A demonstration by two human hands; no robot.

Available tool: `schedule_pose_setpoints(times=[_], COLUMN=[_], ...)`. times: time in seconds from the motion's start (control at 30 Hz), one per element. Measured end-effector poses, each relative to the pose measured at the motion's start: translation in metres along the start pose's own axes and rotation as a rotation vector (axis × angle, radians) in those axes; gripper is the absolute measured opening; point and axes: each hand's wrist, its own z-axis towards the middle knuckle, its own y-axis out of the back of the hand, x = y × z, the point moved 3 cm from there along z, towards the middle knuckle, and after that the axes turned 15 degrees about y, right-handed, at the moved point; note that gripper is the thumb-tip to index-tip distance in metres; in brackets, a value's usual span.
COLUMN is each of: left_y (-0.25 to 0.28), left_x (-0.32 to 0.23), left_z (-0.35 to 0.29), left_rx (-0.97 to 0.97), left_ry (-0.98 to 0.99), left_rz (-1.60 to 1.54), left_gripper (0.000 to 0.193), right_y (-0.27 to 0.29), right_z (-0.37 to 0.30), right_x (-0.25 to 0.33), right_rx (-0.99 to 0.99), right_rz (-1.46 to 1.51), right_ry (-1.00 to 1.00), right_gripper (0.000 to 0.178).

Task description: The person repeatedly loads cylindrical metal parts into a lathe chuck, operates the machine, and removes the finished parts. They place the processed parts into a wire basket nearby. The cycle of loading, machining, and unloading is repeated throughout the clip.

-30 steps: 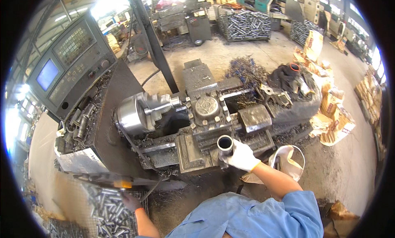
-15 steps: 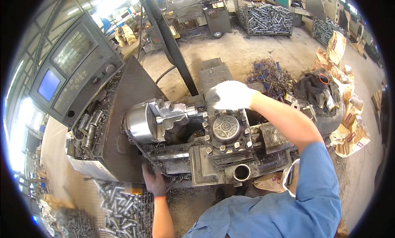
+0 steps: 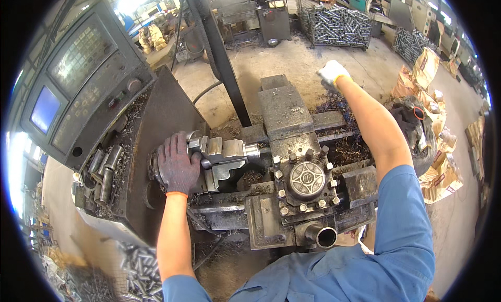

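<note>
I stand over a grey metal lathe. My left hand [image 3: 177,166], in a dark glove with an orange cuff, lies wrapped over the round chuck [image 3: 210,146], fingers curled on its rim. A short silvery workpiece [image 3: 241,149] sticks out of the chuck jaws toward the tool post [image 3: 307,180]. My right hand [image 3: 332,73], in a white glove, is stretched far out past the back of the machine, closed in a fist above the chip-strewn floor. Nothing shows in that fist. A short steel tube [image 3: 324,237] lies at the near edge of the carriage.
A control panel with screen and keys [image 3: 78,88] stands at the left, with metal cylinders [image 3: 105,167] on a ledge under it. More cylinders [image 3: 136,270] are heaped at lower left. A black post [image 3: 219,56] rises behind the chuck. Wire crates of parts [image 3: 334,24] and paper sacks [image 3: 443,171] flank the floor.
My left hand rose from below the machine onto the chuck. My right hand left the area above the tool post and swung out to the far right. The steel tube stays on the carriage.
</note>
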Motion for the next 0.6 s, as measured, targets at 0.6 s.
schedule_pose_setpoints(times=[0.6], left_y=[-0.007], left_x=[0.011], left_z=[-0.003], left_rx=[-0.143], left_ry=[0.042], left_rz=[-0.13], left_gripper=[0.072], right_y=[-0.187], right_z=[-0.063], right_x=[0.141], right_rx=[0.958], right_rz=[-0.333], right_ry=[0.676], right_gripper=[0.056])
